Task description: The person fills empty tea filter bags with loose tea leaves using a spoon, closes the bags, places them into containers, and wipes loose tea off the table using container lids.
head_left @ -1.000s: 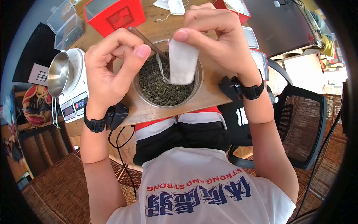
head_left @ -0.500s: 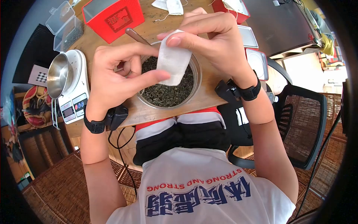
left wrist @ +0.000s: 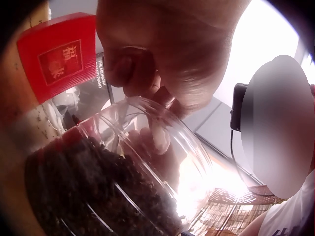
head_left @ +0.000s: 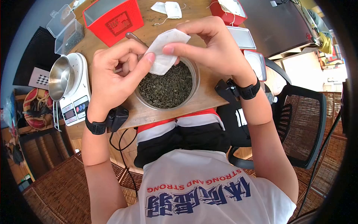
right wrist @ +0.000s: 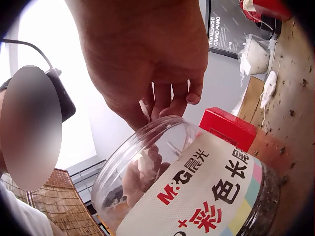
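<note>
Over a clear plastic tub of dried tea leaves, both hands hold a small white tea bag. The left hand pinches its left edge between thumb and index finger. On the other side the right hand has its thumb on the near face and its fingers behind. The bag is tilted, its lower end toward the body. Behind the left hand a spoon handle sticks out at the tub's far side. In the right wrist view the labelled tub stands below the right hand.
Left of the tub are a white kitchen scale with a metal bowl and an open clear box. A red box stands behind, near white bags with strings. At the right lie a red tin and pale trays.
The bag has turned from hanging upright to a tilt and moved up and left with the right hand. The left hand, apart from it at first, now pinches its edge.
</note>
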`<state>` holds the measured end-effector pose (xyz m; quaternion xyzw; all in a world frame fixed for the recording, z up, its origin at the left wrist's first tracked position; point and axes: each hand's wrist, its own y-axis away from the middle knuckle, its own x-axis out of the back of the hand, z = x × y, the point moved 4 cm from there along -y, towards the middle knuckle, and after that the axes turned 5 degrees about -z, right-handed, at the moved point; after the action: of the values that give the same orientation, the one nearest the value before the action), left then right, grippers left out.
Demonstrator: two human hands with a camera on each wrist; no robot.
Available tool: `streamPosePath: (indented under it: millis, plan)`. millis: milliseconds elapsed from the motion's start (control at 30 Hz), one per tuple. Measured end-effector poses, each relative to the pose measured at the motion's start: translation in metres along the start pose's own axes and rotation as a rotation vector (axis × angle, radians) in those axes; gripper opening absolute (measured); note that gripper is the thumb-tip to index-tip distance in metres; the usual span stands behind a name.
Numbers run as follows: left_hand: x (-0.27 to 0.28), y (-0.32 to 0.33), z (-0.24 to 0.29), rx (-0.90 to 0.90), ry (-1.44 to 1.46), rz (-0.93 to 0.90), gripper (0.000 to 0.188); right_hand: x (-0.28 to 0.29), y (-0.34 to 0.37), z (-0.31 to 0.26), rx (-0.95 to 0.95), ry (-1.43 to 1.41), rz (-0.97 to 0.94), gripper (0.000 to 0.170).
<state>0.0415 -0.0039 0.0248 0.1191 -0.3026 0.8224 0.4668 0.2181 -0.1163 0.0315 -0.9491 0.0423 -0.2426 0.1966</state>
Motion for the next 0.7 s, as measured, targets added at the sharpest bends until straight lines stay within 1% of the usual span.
streamPosePath:
  millis: [33,67,133,167,200,267,333,367,400,467,500,567,600,667,700]
  plan:
    - [0.000,0.000,0.000,0.000,0.004,0.010,0.012,0.000,0.000,0.001,-0.050,-0.083,0.011,0.021]
    - [0.001,-0.001,0.001,-0.001,0.008,0.020,0.012,0.002,0.000,-0.001,-0.046,-0.079,0.011,0.021]
    - [0.000,0.000,-0.002,0.011,0.035,0.059,0.011,0.014,0.000,0.001,-0.146,-0.243,0.127,0.020]
    - [0.002,-0.001,-0.004,0.031,0.065,0.096,0.012,0.024,0.001,0.006,-0.140,-0.224,0.182,0.020]
    - [0.003,-0.002,-0.001,0.023,0.064,0.101,0.012,0.036,0.001,0.002,-0.180,-0.146,0.257,0.024]
    - [0.004,-0.001,0.001,0.098,0.155,0.075,0.014,0.062,0.002,0.025,-0.160,-0.109,0.432,0.023]
    - [0.006,-0.001,0.004,0.097,0.181,0.062,0.015,0.075,0.004,0.006,-0.052,-0.276,0.539,0.016]
    - [0.007,-0.001,0.004,0.104,0.207,0.044,0.015,0.089,0.006,0.019,-0.078,-0.073,0.707,0.017]
    - [0.008,-0.001,0.004,0.101,0.209,0.044,0.015,0.096,0.006,0.020,-0.060,-0.016,0.739,0.016]
    - [0.008,0.000,0.005,0.099,0.215,0.028,0.016,0.109,0.010,0.031,-0.089,0.067,0.790,0.015]
    - [0.007,0.000,0.006,0.098,0.215,0.029,0.016,0.116,0.014,0.038,-0.088,0.068,0.790,0.015]
    - [0.006,0.000,0.007,0.076,0.224,0.034,0.016,0.128,0.025,0.051,-0.221,0.484,0.801,0.029]
    - [0.005,0.000,0.008,0.074,0.224,0.037,0.016,0.130,0.029,0.056,-0.218,0.486,0.800,0.029]
    - [0.004,0.000,0.009,0.095,0.248,0.037,0.016,0.131,0.033,0.069,-0.383,0.793,0.623,0.042]
    - [0.004,0.000,0.009,0.093,0.246,0.040,0.016,0.132,0.033,0.073,-0.477,0.877,0.536,0.047]
